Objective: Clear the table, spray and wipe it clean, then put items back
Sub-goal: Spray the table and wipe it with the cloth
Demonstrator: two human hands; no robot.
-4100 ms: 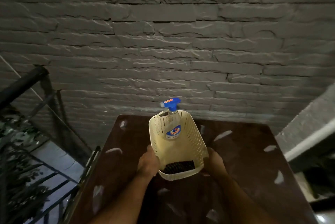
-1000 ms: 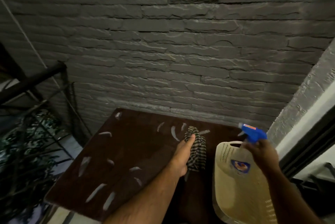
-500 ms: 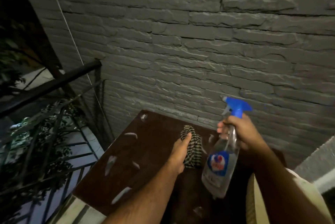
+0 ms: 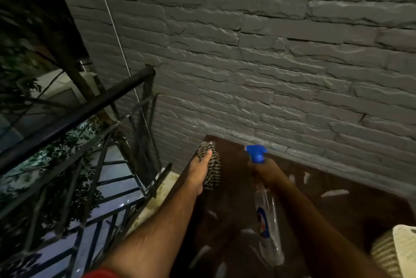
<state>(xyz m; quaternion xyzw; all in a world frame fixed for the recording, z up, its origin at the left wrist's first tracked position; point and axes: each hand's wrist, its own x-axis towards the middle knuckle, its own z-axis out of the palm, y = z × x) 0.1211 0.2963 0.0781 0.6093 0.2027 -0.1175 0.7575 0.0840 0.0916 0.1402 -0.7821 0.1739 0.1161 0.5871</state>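
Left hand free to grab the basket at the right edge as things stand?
Probably not. The left hand grips the striped cloth at the table's far left corner, and the right arm with the spray bottle lies between it and the basket. It would have to drop the cloth and cross over.

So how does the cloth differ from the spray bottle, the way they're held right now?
The striped cloth is soft, bunched and dark, lying on the table under the left hand. The spray bottle is rigid and clear with a blue head, lifted and tilted in the right hand. Both are over the table's left part.
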